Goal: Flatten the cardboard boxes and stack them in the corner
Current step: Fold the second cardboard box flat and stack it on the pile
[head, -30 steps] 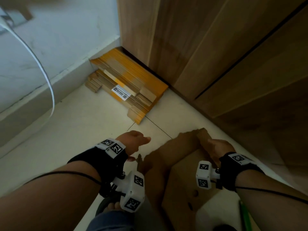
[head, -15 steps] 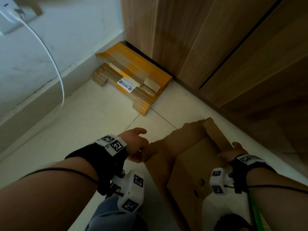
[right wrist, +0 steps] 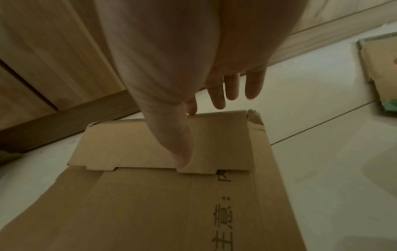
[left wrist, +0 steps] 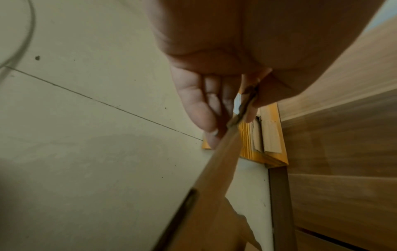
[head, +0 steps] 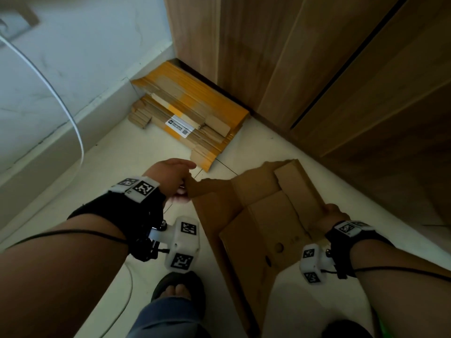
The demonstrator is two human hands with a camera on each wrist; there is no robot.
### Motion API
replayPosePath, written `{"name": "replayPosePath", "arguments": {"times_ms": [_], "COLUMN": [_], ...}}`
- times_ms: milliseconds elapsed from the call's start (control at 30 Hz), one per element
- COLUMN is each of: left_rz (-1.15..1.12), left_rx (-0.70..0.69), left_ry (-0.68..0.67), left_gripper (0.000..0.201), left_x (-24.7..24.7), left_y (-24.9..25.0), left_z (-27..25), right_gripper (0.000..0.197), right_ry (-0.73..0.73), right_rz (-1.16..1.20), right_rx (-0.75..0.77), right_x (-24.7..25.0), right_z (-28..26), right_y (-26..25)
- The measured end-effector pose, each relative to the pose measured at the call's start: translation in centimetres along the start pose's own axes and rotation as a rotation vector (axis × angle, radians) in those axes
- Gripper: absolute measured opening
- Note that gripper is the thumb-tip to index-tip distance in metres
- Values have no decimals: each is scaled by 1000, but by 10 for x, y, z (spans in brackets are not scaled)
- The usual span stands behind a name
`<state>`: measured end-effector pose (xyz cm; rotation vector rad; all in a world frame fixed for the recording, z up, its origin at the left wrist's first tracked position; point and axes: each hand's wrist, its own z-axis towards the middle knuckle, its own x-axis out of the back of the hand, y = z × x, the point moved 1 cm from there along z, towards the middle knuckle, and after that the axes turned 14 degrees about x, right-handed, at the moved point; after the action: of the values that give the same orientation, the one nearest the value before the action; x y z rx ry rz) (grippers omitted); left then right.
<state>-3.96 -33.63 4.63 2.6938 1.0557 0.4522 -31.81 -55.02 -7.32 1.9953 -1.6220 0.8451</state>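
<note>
Flattened brown cardboard box (head: 263, 215) carried low over floor, at 5 o'clock from yellow-edged flattened stack (head: 192, 118) in corner | left hand (head: 170, 176) fingers pinch its left edge | right hand (head: 329, 213) thumb on top, fingers beneath, steadying it for stacking.

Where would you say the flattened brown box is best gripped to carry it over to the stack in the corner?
Probably by its two opposite side edges, one hand from each side. The flattened box is a wide, thin sheet, so thumb-over pinches suit it: the left hand pinches the left flap edge, the right hand holds the right edge, thumb on top. The stack lies straight ahead.
</note>
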Motion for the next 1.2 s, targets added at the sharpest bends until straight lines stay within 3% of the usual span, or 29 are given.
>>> {"name": "replayPosePath", "arguments": {"times_ms": [200, 267, 400, 567, 633, 800, 833, 933, 967, 1100, 1200], "left_rz": [-76, -97, -123, -138, -164, -205, -208, -220, -221, -169, -169], "left_rx": [-14, -17, 4, 12, 8, 6, 4, -3, -8, -44, -48], "left_ry": [78, 107, 128, 129, 119, 117, 121, 113, 107, 121, 119], "left_gripper": [16, 14, 19, 21, 24, 28, 27, 27, 27, 27, 29], "left_x": [16, 21, 26, 26, 25, 26, 26, 23, 20, 13, 17], "left_y": [-4, -3, -3, -3, -4, -2, -2, -2, -2, -4, -10], "left_z": [6, 7, 9, 11, 12, 13, 12, 12, 11, 6, 8], "right_gripper": [122, 127, 104, 40, 44, 80, 76, 34, 32, 79, 97], "right_ry": [-15, 11, 41, 36, 54, 12, 6, -42, -45, -39, -33], "right_rz": [86, 70, 25, -116, -57, 79, 63, -44, -86, 4, 81], "right_rx": [55, 60, 103, 147, 110, 147, 164, 212, 215, 174, 157], "right_x": [-16, -17, -18, -18, -18, -22, -21, -15, -12, -10, -10], "right_z": [11, 12, 13, 15, 15, 10, 7, 1, -1, 0, 2], "right_y": [-2, -6, -11, -7, -8, -3, -2, -3, -5, -4, -4]}}
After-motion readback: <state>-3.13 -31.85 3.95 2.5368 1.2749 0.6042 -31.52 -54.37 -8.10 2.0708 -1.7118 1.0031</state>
